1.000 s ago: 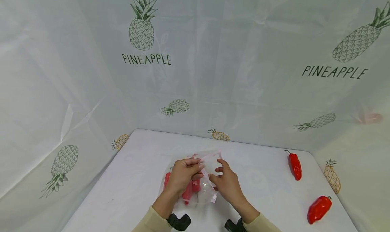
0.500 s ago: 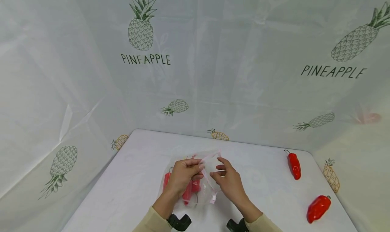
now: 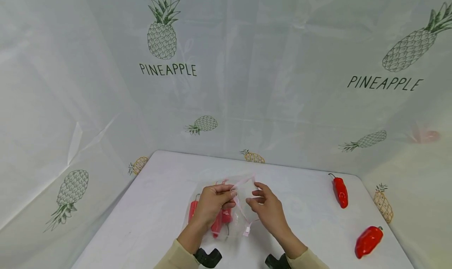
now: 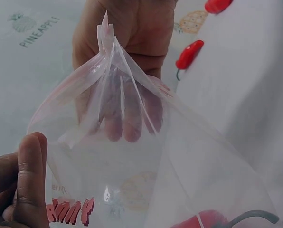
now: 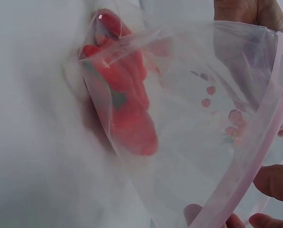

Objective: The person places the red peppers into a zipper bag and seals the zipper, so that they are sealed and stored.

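In the head view my left hand (image 3: 209, 205) pinches the mouth of a clear plastic zip bag (image 5: 189, 137) between thumb and fingers. A pink zip strip (image 5: 255, 164) runs along that mouth, with a white slider (image 3: 246, 231) at its near end. Several red peppers (image 5: 132, 126) lie inside the bag on the table, partly hidden by my left hand in the head view. My right hand (image 3: 271, 215) is at the mouth's right side, thumb and forefinger apart. Its straight fingers (image 4: 114, 124) show through the film in the left wrist view.
On the right of the white table (image 3: 300, 190) lie a slim red pepper (image 3: 341, 193) near the back and a thicker red pepper (image 3: 369, 242) nearer the front. A pineapple-printed sheet (image 3: 261, 84) hangs behind and at both sides of the table.
My right hand has shifted slightly to the right, and its thumb has come away from the pink strip. The bag's mouth is spread wider. My left hand keeps its place and hold.
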Demonstrator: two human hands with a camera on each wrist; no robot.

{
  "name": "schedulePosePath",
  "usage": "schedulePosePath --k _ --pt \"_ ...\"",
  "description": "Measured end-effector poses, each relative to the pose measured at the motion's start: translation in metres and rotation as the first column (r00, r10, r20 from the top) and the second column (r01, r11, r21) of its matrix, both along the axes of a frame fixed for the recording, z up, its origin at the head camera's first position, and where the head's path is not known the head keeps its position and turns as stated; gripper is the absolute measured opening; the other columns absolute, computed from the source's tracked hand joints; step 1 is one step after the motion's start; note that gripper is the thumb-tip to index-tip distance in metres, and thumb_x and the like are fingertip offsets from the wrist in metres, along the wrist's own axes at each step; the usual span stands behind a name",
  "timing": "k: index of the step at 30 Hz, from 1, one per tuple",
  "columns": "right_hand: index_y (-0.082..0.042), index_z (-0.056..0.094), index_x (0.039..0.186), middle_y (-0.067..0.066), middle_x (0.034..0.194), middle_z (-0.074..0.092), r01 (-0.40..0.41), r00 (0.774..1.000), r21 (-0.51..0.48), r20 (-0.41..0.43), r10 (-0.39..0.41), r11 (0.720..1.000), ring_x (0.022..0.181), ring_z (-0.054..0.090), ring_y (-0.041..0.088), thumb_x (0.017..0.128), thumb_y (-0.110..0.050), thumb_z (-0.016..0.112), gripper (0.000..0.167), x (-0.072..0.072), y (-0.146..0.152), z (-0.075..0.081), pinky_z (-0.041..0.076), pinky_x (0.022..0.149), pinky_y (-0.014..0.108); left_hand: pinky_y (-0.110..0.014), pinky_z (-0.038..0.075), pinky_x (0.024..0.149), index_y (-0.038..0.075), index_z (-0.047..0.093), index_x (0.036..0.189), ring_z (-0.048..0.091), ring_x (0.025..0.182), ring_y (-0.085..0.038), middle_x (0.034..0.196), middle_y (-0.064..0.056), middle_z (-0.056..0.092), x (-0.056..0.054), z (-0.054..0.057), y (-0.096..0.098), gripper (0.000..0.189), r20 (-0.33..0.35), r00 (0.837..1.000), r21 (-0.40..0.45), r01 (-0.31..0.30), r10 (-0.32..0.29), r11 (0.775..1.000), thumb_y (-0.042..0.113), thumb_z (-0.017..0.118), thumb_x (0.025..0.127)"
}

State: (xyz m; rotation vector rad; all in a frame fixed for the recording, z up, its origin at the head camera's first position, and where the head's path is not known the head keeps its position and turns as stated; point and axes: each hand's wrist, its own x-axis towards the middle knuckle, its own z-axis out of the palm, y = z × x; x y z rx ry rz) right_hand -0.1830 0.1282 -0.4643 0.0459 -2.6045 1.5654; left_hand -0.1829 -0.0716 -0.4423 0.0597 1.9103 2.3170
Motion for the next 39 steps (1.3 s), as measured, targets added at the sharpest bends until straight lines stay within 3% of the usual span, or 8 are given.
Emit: schedulePosePath --k 19,33,39 --pt "-0.012 0.058 0.147 0.016 0.125 0.071 0.020 1.000 -0.090 -0.005 -0.021 0.996 0.105 0.075 0.026 0.095 -0.018 0.080 0.057 0.002 0.019 0.004 0.066 0.075 0.028 -0.028 0.066 0.076 -0.008 0.072 0.125 0.075 0.076 -0.013 0.103 -0.014 0.077 -0.001 -0.003 0.000 0.033 0.007 1.000 -0.019 0.001 -0.001 1.000 0.009 0.076 0.097" --pt "-0.009 0.054 0.150 0.019 0.131 0.068 0.104 0.994 -0.048 -0.024 -0.105 0.993 0.102 0.075 0.026 0.100 -0.023 0.075 0.055 0.001 0.063 0.011 0.066 0.080 0.028 -0.026 0.066 0.073 -0.012 0.070 0.124 0.074 0.074 -0.011 0.098 -0.012 0.077 -0.002 -0.003 0.000 0.033 0.014 1.000 0.005 0.004 -0.004 1.000 0.004 0.076 0.097" --pt "-0.010 0.051 0.152 0.021 0.134 0.067 0.146 0.989 -0.006 -0.014 -0.146 0.989 0.103 0.077 0.032 0.102 -0.026 0.072 0.057 0.002 0.080 0.011 0.066 0.083 0.031 -0.026 0.066 0.073 -0.013 0.069 0.125 0.073 0.075 -0.011 0.097 -0.010 0.076 -0.001 -0.003 0.000 0.034 0.013 1.000 0.010 0.012 -0.012 1.000 0.004 0.075 0.097"
